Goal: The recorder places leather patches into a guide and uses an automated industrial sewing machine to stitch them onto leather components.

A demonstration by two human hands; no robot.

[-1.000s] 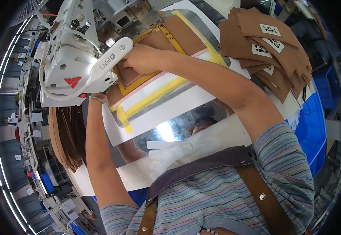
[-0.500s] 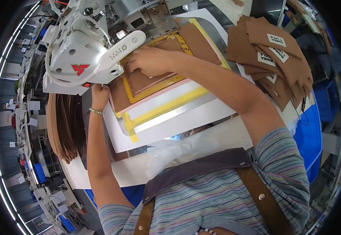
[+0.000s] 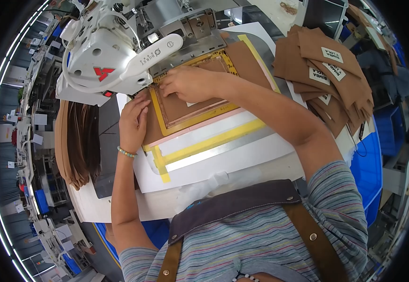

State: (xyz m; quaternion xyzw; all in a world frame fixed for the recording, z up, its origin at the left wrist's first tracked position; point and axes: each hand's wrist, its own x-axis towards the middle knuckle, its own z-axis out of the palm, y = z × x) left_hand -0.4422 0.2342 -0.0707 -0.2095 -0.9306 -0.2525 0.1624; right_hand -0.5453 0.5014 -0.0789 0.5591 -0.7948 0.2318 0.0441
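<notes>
A brown fabric panel (image 3: 171, 108) lies inside a yellow rectangular frame (image 3: 199, 114) beneath the head of a white sewing machine (image 3: 106, 56). My right hand (image 3: 190, 83) reaches over the frame, its fingers curled down together near the frame's far left corner. Whatever those fingertips may hold is hidden. Part of a white label (image 3: 192, 104) peeks out under that hand. My left hand (image 3: 135, 120) rests on brown material just left of the frame, fingers stretched out and holding nothing.
Brown panels with white labels (image 3: 324, 70) pile up at the right. At the left, a stack of folded brown pieces (image 3: 75, 145) hangs over the table edge. Yellow tape (image 3: 214, 141) borders the work plate. A blue bin (image 3: 366, 174) stands below the table at right.
My left hand has come out from beside the machine head onto the brown material, its fingers now extended. My right hand stays over the frame, slightly shifted. The view has moved a little.
</notes>
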